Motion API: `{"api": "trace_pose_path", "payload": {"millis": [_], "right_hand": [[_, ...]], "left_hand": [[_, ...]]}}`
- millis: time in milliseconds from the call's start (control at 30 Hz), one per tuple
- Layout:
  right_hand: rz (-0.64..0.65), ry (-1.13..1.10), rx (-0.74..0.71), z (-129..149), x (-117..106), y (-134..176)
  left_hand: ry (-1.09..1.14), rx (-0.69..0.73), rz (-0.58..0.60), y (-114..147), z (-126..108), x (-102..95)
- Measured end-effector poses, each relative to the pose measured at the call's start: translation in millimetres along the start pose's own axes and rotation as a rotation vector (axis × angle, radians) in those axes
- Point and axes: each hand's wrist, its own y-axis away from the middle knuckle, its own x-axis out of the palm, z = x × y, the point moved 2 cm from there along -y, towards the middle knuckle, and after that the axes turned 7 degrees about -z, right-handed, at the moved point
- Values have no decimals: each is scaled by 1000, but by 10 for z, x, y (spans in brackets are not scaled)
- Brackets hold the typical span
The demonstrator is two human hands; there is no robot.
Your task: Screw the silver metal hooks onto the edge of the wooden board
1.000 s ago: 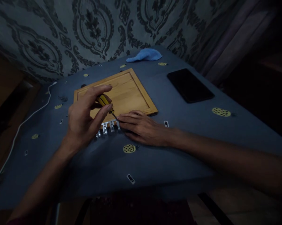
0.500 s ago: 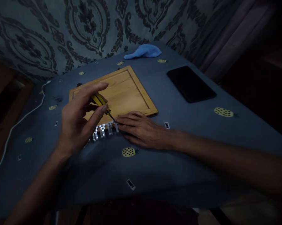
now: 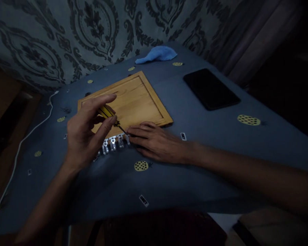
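My left hand (image 3: pixel 83 131) is closed around a screwdriver (image 3: pixel 107 112) with a yellow and black handle. Its thin shaft slants down to the right, and the tip ends beside the fingertips of my right hand (image 3: pixel 157 141). That hand lies flat with fingers stretched out over the near edge of a framed wooden board (image 3: pixel 137 99). A row of silver metal hooks (image 3: pixel 113 142) runs along this near edge, partly covered by both hands. Whether the tip sits in a screw is too small to tell.
A black phone (image 3: pixel 211 89) lies to the right of the board. At the back is a crumpled blue cloth (image 3: pixel 157 54). A white cable (image 3: pixel 28 133) runs down the left of the blue tablecloth (image 3: pixel 195 184). Behind the table hangs a patterned curtain (image 3: pixel 97 30).
The view has shifted slightly. My left hand keeps its grip on the screwdriver, and my right hand stays flat on the board's edge, with little movement in either.
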Motion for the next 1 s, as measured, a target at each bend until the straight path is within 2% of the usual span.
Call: {"api": "trace_pose_path", "payload": {"millis": [167, 333, 600, 833, 1000], "right_hand": [[11, 8, -6, 13, -15, -18], [4, -3, -7, 3, -10, -26], [13, -53, -19, -13, -36, 12], [11, -35, -11, -20, -25, 6], [6, 7, -35, -4, -14, -1]], "left_hand": [[43, -30, -10, 15, 33, 19], [8, 3, -54, 22, 12, 15], [126, -145, 11, -4, 2, 1], [16, -86, -39, 2, -5, -7], [61, -144, 21, 5, -27, -33]]}}
